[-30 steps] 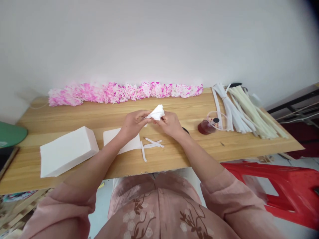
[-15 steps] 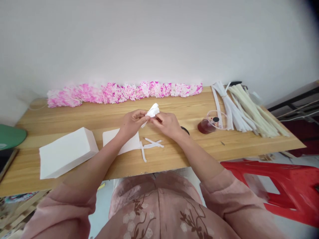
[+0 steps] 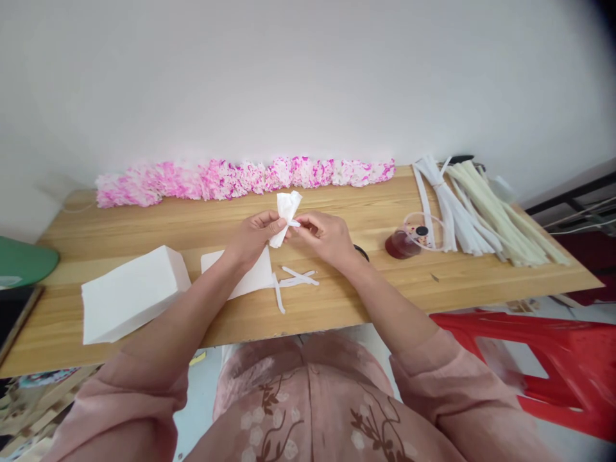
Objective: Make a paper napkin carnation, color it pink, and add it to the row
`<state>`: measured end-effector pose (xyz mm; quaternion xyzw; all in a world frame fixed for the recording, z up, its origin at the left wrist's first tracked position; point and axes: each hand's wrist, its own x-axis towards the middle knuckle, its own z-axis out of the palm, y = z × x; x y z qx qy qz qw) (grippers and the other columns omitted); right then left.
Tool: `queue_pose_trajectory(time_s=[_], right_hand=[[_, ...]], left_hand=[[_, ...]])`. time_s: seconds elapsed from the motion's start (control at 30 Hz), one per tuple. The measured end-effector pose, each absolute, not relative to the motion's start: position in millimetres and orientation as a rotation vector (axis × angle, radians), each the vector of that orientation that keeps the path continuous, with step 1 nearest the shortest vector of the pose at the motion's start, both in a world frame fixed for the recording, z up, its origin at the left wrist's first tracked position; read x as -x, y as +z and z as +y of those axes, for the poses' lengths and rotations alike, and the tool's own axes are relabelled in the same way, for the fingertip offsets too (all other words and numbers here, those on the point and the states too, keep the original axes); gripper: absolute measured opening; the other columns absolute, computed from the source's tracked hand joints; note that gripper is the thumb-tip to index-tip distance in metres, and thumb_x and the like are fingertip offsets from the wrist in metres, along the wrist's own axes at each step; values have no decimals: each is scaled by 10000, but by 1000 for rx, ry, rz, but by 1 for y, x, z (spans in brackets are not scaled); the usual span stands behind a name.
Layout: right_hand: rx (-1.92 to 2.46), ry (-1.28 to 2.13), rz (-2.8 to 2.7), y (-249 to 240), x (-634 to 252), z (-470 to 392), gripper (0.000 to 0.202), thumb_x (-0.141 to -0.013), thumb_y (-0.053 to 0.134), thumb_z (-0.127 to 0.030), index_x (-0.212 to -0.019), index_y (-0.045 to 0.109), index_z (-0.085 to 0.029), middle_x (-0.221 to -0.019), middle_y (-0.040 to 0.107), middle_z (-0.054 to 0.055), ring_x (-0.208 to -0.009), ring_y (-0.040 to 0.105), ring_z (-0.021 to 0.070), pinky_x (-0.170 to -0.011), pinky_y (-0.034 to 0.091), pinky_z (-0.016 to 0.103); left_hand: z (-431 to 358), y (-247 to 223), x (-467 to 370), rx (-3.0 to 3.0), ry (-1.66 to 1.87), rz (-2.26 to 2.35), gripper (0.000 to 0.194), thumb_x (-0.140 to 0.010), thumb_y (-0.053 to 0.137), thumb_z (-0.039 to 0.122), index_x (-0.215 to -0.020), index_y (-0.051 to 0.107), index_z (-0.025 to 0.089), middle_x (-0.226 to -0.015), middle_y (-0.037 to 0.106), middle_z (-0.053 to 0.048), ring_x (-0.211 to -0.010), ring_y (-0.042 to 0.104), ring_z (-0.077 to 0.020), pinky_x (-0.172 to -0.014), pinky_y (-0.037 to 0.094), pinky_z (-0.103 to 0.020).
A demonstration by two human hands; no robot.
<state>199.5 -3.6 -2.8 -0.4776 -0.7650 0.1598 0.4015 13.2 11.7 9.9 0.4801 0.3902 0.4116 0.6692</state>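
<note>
Above the middle of the table, my left hand point(image 3: 255, 237) pinches a white tissue paper point(image 3: 289, 205) that is gathered at its waist, fanning out above and below. My right hand point(image 3: 328, 237) is closed at the tissue's right side, thumb and forefinger on the end of a short white strip point(image 3: 294, 223) at the waist. Whether the strip goes all the way round is hidden by my fingers. Several similar short white strips point(image 3: 296, 278) lie on the table below my hands, beside a flat stack of white tissue sheets point(image 3: 253, 274) partly under my left forearm.
A thick white tissue block point(image 3: 129, 292) rests at left, near a green object point(image 3: 29, 262). Pink-and-white paper flowers point(image 3: 240, 178) line the wall. At right stand a jar of red liquid point(image 3: 402, 245), white strip bundles point(image 3: 450, 212) and cream strips point(image 3: 500, 212). A red stool point(image 3: 568, 346) is below.
The tissue has turned more upright, and its lower fan now shows below my fingers. The white strip end at the waist has come into view in my right hand's pinch.
</note>
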Motion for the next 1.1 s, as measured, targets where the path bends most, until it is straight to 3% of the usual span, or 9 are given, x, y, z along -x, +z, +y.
queue_pose_trajectory(time_s=[0.2,0.53,0.73,0.83,0.93,1.1], right_hand=[[1208,281,-1925,-2,-198,-7,176,-877,529,-229,-901,703,-214,-806,725,16,-671,594,133,-650,412,255],[1183,169,-1891,4,-196,-11,249,-909,516,-308,-723,646,-205,-647,650,16,-582,537,126,-604,383,263],[1161,240,-1890,2,-196,-11,219,-913,522,-303,-772,656,-201,-698,677,25,-636,581,136,-635,417,263],[1118,362,-1967,2,-198,-9,155,-893,546,-283,-939,677,-213,-841,718,32,-750,632,153,-712,455,272],[1064,477,-1992,4,-201,-8,229,-887,598,-335,-1073,665,-220,-928,727,31,-826,651,161,-755,461,272],[1121,508,-2051,5,-202,-8,280,-975,487,-423,-1004,679,-220,-908,727,26,-788,630,148,-717,412,258]], left_hand=[[10,11,-16,-1049,891,865,369,-652,849,432,-837,704,147,-667,686,-13,-598,584,-105,-628,435,-242],[10,12,-18,-923,882,737,325,-677,848,399,-733,663,137,-669,668,-18,-639,596,-102,-672,457,-250],[8,15,-19,-852,873,679,337,-671,855,403,-701,642,143,-636,641,-9,-637,586,-106,-663,461,-255],[11,15,-17,-902,905,748,335,-644,868,389,-702,651,141,-631,647,-10,-606,578,-94,-629,456,-235],[12,14,-16,-940,953,821,338,-627,872,387,-743,673,140,-640,651,-1,-584,572,-86,-602,455,-222],[10,14,-19,-997,956,889,374,-591,876,409,-779,690,146,-656,664,-5,-586,575,-96,-597,465,-228]])
